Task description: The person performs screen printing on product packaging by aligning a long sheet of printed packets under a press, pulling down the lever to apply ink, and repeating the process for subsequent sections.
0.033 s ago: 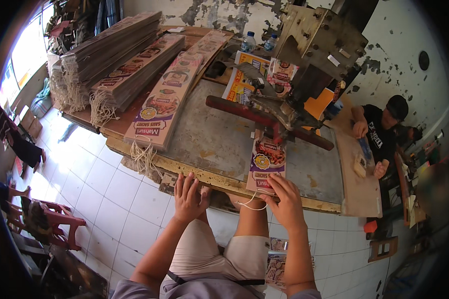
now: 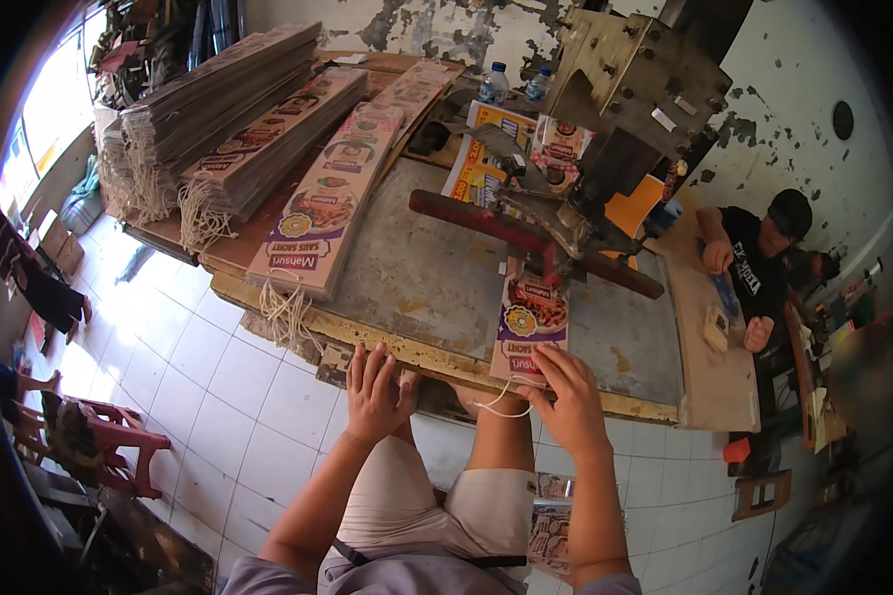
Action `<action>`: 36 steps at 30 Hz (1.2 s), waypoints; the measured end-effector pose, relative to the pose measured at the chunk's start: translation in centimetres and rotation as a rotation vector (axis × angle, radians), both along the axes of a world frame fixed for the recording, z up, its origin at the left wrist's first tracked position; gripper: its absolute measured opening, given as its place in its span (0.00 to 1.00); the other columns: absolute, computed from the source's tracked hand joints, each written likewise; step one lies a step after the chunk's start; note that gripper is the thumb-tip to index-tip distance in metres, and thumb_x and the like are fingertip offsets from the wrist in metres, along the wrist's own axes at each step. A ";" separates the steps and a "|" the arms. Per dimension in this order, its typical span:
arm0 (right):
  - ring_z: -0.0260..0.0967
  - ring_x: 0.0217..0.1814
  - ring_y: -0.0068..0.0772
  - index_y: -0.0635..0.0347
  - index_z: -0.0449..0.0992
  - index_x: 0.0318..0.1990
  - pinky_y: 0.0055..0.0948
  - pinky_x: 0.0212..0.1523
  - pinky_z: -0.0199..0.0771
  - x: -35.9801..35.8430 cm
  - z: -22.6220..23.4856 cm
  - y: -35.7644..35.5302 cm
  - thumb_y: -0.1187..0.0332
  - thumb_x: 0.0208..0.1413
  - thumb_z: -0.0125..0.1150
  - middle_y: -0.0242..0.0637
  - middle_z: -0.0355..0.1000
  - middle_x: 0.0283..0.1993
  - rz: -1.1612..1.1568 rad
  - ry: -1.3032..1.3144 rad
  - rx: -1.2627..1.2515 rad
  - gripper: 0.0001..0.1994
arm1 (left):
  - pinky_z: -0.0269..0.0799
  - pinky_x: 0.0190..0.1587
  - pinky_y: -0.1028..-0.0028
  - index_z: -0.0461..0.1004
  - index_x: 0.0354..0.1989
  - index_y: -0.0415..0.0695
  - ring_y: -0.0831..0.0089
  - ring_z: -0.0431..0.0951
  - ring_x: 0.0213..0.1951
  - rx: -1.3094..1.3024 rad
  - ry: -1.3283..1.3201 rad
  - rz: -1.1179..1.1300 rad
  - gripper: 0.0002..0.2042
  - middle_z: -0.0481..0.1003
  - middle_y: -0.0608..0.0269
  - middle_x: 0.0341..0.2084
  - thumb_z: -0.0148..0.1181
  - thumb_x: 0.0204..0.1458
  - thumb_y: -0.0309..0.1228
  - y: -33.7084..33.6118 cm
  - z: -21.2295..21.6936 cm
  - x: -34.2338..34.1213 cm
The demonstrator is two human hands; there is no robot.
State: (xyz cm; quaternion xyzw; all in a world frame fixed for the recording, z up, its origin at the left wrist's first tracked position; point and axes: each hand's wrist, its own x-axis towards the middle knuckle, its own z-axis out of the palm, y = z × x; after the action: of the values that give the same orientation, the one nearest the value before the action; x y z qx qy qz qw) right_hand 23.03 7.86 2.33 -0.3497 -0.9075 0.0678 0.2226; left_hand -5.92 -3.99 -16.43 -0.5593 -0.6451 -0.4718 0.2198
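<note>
Between the row of printed strips (image 2: 329, 203) at the left and the printed card (image 2: 528, 322) at the right, the metal tabletop (image 2: 422, 263) lay bare. Farther back, the red bar (image 2: 531, 241) and the press machine (image 2: 620, 119) blocked the way.

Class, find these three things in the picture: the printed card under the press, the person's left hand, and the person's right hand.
printed card (image 2: 528, 319), head view, on its printed face.
left hand (image 2: 375, 395), head view, on its back.
right hand (image 2: 569, 402), head view, on its back.

Bare forearms, short grey sleeves — beige shorts, dark strap across waist.
</note>
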 end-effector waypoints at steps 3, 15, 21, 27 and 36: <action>0.64 0.79 0.51 0.66 0.77 0.68 0.51 0.75 0.68 -0.1 0.6 0.3 0.56 0.61 0.76 0.43 0.69 0.77 0.063 -0.075 0.059 0.32 | 0.60 0.73 0.40 0.69 0.70 0.41 0.32 0.62 0.75 0.003 -0.007 -0.010 0.32 0.68 0.45 0.74 0.68 0.55 0.34 -0.1 0.1 0.0; 0.53 0.86 0.53 0.67 0.64 0.77 0.47 0.81 0.62 -0.1 2.0 1.7 0.52 0.66 0.71 0.48 0.54 0.85 0.128 -0.180 -0.129 0.40 | 0.54 0.75 0.32 0.65 0.70 0.37 0.22 0.54 0.77 -0.048 -0.007 -0.015 0.35 0.63 0.37 0.74 0.71 0.53 0.32 0.1 -0.9 0.1; 0.51 0.86 0.55 0.66 0.62 0.78 0.48 0.83 0.59 0.1 1.5 3.2 0.50 0.61 0.74 0.52 0.52 0.85 0.166 -0.209 -0.091 0.45 | 0.59 0.74 0.40 0.69 0.70 0.40 0.33 0.60 0.76 0.027 -0.006 0.007 0.32 0.67 0.44 0.74 0.70 0.56 0.33 0.5 -0.2 0.3; 0.54 0.85 0.58 0.65 0.63 0.78 0.49 0.82 0.60 0.2 1.8 3.4 0.42 0.54 0.78 0.55 0.52 0.84 0.213 -0.245 -0.048 0.52 | 0.59 0.74 0.40 0.69 0.70 0.40 0.33 0.60 0.77 -0.022 -0.040 -0.014 0.33 0.67 0.45 0.74 0.70 0.55 0.32 0.1 0.6 0.6; 0.63 0.80 0.54 0.57 0.70 0.75 0.47 0.77 0.70 2.5 2.0 3.0 0.46 0.51 0.82 0.45 0.60 0.82 0.247 -0.115 -0.114 0.47 | 0.55 0.75 0.38 0.65 0.73 0.41 0.31 0.56 0.78 -0.008 -0.049 -0.035 0.36 0.64 0.46 0.76 0.69 0.53 0.30 -0.1 0.8 0.5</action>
State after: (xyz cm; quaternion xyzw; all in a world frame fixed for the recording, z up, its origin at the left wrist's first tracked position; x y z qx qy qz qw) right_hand 25.58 10.91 4.33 -0.2508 -0.9495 0.1261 0.1401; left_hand -5.47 -4.10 -15.65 -0.5597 -0.6422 -0.4868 0.1934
